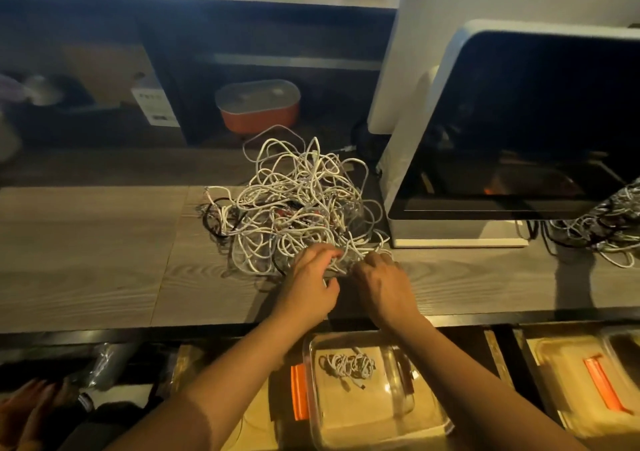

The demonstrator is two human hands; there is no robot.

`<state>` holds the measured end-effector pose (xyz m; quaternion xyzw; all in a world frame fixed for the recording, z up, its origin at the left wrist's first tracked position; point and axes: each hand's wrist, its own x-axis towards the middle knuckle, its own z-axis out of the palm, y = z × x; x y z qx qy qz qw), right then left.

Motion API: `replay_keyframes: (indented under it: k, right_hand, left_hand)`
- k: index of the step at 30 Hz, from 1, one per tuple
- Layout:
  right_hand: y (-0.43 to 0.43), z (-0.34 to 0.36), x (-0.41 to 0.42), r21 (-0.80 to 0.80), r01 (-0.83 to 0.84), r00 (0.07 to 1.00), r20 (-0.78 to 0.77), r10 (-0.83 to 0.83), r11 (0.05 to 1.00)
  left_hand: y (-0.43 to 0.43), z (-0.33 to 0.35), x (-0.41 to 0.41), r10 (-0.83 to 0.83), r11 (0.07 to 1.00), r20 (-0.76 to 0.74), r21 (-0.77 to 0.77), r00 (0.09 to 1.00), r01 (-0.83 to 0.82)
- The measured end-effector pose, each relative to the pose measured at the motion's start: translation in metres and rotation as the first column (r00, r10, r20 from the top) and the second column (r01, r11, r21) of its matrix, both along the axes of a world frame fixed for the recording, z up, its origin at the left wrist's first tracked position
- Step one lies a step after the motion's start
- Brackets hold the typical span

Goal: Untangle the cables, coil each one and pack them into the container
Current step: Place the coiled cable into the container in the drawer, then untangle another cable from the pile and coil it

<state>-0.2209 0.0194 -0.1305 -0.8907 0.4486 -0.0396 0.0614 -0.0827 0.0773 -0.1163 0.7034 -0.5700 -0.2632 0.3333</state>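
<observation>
Clear container (363,412) sat below the table (104,249) edge, one coiled cable (349,365) inside. Above it, the left hand (308,284) and right hand (384,284) lay knuckles-up, side by side, fingers curled around white strands at the near edge of the tangle of cables (294,201), which was heaped on the table beside a white appliance (450,232).

Matt wood-grain table (104,260) — braided cables (294,201)
</observation>
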Motion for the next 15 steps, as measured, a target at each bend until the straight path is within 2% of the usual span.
replay_keyframes:
  k: [2, 4, 6, 12, 13, 15]
  right_hand:
    - [0.002, 0.004, -0.002, 0.001, -0.003, 0.986, 0.164, 0.003, 1.000]
    - [0.005, 0.010, -0.003, 0.015, -0.002, 0.928, 0.372, -0.003, 1.000]
    - [0.007, 0.018, -0.001, 0.024, -0.026, 0.872, 0.489, 0.011, 0.999]
    - [0.017, 0.033, 0.007, 0.259, -0.024, 0.710, 0.684, -0.166, 0.966]
    - [0.019, 0.036, 0.007, 0.282, -0.026, 0.680, 0.708, -0.190, 0.959]
    - [0.022, 0.041, 0.007, 0.305, -0.034, 0.618, 0.755, -0.220, 0.952]
  left_hand:
    - [-0.009, 0.000, -0.002, -0.074, 0.997, 0.112, -0.006, 0.991, 0.075]
    - [-0.017, 0.000, -0.006, -0.119, 0.993, 0.187, 0.032, 0.975, 0.115]
    - [-0.025, 0.000, -0.010, -0.107, 0.994, 0.214, 0.016, 0.971, 0.106]
    - [-0.034, -0.004, -0.022, 0.099, 0.987, 0.052, -0.135, 0.994, -0.092]
    - [-0.034, -0.011, -0.024, 0.105, 0.985, -0.021, -0.135, 0.994, -0.107]
    - [-0.030, -0.016, -0.020, 0.165, 0.982, -0.068, -0.081, 0.984, -0.170]
